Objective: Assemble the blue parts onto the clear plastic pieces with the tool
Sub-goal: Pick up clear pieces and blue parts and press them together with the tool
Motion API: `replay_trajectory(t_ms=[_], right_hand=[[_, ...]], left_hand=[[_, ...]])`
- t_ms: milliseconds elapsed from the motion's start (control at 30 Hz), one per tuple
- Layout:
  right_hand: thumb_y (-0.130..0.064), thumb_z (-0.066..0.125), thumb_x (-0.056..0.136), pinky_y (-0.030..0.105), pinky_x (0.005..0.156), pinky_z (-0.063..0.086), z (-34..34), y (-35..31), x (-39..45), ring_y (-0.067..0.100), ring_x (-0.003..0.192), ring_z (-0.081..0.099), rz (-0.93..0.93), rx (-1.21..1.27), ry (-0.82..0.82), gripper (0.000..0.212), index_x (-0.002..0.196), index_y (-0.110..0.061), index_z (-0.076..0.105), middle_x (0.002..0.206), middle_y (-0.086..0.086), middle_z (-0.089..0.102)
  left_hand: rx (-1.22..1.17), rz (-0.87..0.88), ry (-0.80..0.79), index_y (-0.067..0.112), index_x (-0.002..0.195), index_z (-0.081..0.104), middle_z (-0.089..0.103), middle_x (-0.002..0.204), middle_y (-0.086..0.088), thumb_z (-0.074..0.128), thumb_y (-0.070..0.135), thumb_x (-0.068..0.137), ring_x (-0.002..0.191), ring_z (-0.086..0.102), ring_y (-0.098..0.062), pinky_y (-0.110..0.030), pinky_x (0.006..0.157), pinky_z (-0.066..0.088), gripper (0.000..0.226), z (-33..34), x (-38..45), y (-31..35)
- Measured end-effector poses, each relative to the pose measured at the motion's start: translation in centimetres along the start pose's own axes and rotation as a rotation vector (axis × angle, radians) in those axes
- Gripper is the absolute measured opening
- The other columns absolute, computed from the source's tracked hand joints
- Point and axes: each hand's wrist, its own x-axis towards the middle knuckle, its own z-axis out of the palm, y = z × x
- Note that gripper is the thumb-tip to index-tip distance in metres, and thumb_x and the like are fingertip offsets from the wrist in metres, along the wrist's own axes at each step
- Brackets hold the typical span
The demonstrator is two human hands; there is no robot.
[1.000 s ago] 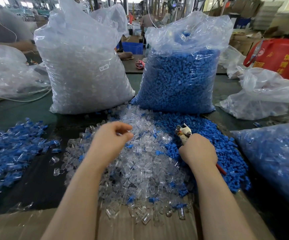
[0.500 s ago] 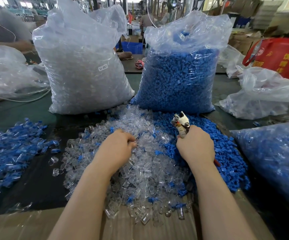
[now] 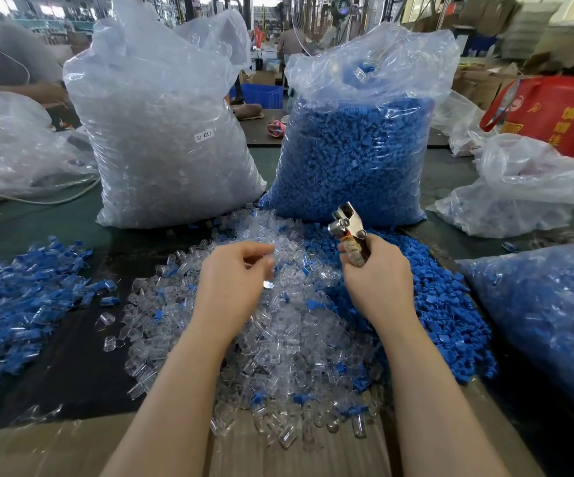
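A heap of loose clear plastic pieces (image 3: 278, 342) lies in the middle of the table, with a heap of small blue parts (image 3: 440, 304) to its right. My left hand (image 3: 234, 284) hovers over the clear heap, fingers curled around a clear piece (image 3: 267, 284). My right hand (image 3: 376, 280) grips a metal plier-like tool (image 3: 347, 225) upright, its jaws pointing up over the border between the two heaps.
A tall bag of clear pieces (image 3: 161, 132) and a bag of blue parts (image 3: 358, 139) stand behind the heaps. Assembled blue-and-clear pieces (image 3: 20, 297) spread at left. A further bag of pieces (image 3: 547, 311) lies at right. Cardboard (image 3: 72, 449) covers the near edge.
My right hand has lifted the tool out of the blue heap and turned it upright. My left hand has risen off the clear heap holding a clear piece.
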Motion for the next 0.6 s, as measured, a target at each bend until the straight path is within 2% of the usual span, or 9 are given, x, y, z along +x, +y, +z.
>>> replay_trajectory(t_ms=[33,133,200,300,367,500,600], right_hand=[[-0.025,0.058,0.09,0.039,0.069,0.047,-0.1,-0.2,-0.1,0.023,0.079,0.058,-0.009,0.058,0.003,0.007,0.091,-0.022,0.064,0.085,-0.001,0.067],[-0.023,0.063,0.089,0.046,0.08,0.053,-0.2,-0.8,-0.3,0.022,0.084,0.062,-0.031,0.199,-0.004,0.007,0.092,-0.022,0.068,0.087,-0.004,0.069],[-0.024,0.067,0.088,0.045,0.082,0.053,-0.2,-1.1,-0.3,0.018,0.085,0.064,-0.052,0.274,-0.02,0.003,0.089,-0.027,0.067,0.086,-0.008,0.069],[-0.023,0.071,0.087,0.038,0.081,0.054,-0.1,-1.5,-0.6,0.007,0.08,0.063,-0.077,0.375,-0.035,0.017,0.082,-0.035,0.062,0.081,-0.015,0.067],[-0.022,0.072,0.087,0.034,0.08,0.054,0.0,-1.6,-0.6,0.002,0.076,0.062,-0.087,0.423,-0.05,0.018,0.081,-0.036,0.061,0.079,-0.015,0.067],[-0.022,0.073,0.086,0.031,0.077,0.054,0.1,-1.9,-0.9,0.001,0.073,0.062,-0.122,0.478,-0.046,0.017,0.081,-0.034,0.062,0.077,-0.014,0.067],[-0.022,0.074,0.085,0.029,0.076,0.053,0.2,-2.1,-1.0,0.001,0.074,0.062,-0.149,0.491,-0.031,0.019,0.081,-0.035,0.062,0.075,-0.016,0.067]], left_hand=[[-0.097,-0.02,-0.004,0.024,0.108,0.073,0.073,0.079,0.011,0.068,0.018,0.092,0.072,0.07,0.003,-0.012,0.058,0.053,0.018,0.1,-0.1,0.3],[-0.327,-0.08,-0.021,0.019,0.102,0.068,0.075,0.078,-0.001,0.068,0.009,0.09,0.074,0.073,-0.006,-0.028,0.072,0.061,0.015,0.3,-0.4,1.1],[-0.44,-0.102,-0.021,0.015,0.096,0.065,0.075,0.078,-0.004,0.069,0.005,0.089,0.074,0.074,-0.01,-0.024,0.068,0.06,0.013,0.4,-0.4,1.5],[-0.506,-0.128,-0.025,0.011,0.091,0.069,0.075,0.075,-0.003,0.069,0.001,0.088,0.072,0.074,-0.012,-0.016,0.063,0.055,0.01,0.5,-0.4,1.8],[-0.521,-0.143,-0.045,0.012,0.09,0.071,0.076,0.076,-0.002,0.07,0.001,0.087,0.074,0.074,-0.013,-0.017,0.066,0.057,0.012,0.6,-0.4,1.8],[-0.533,-0.124,-0.095,0.015,0.095,0.073,0.077,0.082,-0.003,0.077,0.004,0.08,0.081,0.074,-0.014,-0.022,0.076,0.058,0.019,0.5,-0.5,1.7],[-0.551,-0.122,-0.089,0.015,0.094,0.074,0.077,0.082,-0.003,0.077,0.006,0.081,0.079,0.074,-0.015,-0.022,0.075,0.059,0.016,0.6,-0.5,1.7]])
